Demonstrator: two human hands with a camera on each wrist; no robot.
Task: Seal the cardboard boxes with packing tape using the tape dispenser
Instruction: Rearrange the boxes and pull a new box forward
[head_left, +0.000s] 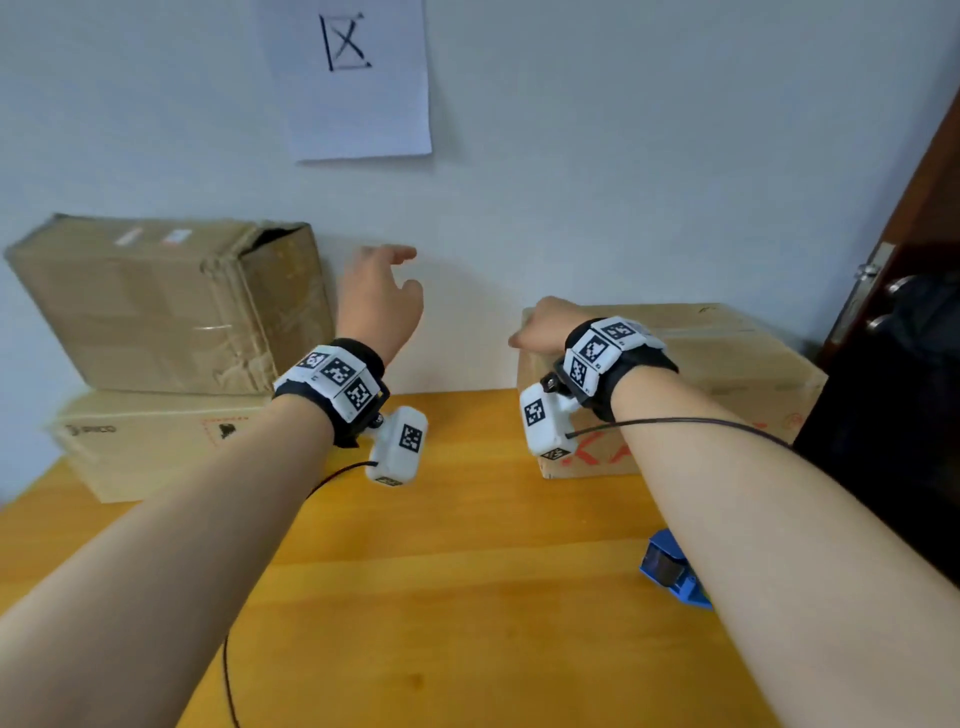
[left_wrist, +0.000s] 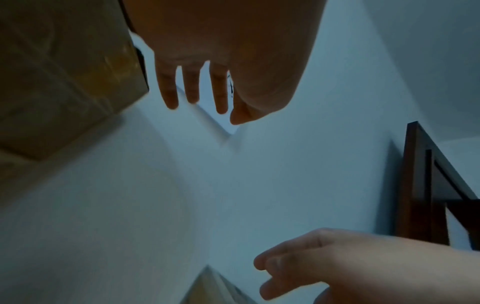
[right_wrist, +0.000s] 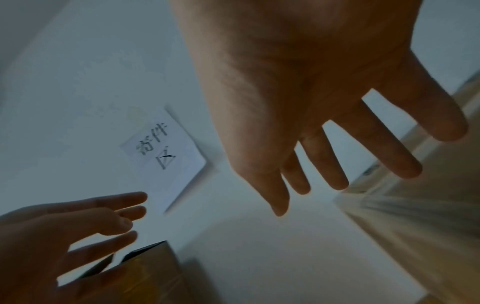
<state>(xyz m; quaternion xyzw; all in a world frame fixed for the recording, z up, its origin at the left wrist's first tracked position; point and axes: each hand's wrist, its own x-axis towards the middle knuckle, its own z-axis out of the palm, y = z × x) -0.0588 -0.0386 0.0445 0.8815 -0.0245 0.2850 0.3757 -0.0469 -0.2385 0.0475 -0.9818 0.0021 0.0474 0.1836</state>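
Note:
Two cardboard boxes are stacked at the left: a taped upper box (head_left: 156, 306) lies tilted on a flat lower box (head_left: 150, 447). A third box (head_left: 727, 374) stands at the right by the wall. My left hand (head_left: 384, 291) hangs in the air between the stack and the third box, fingers (left_wrist: 192, 90) straight, holding nothing. My right hand (head_left: 540, 327) is over the third box's near left top corner, fingers (right_wrist: 337, 156) spread and empty; whether it touches the box (right_wrist: 415, 222) I cannot tell. The blue tape dispenser (head_left: 667, 569) lies on the table, partly hidden under my right forearm.
The yellow wooden table (head_left: 441, 571) stands against a white wall that bears a paper sign (head_left: 353, 78). A dark door with metal handles (head_left: 893, 291) rises at the right, close to the third box. Thin black cables run from both wrist cameras.

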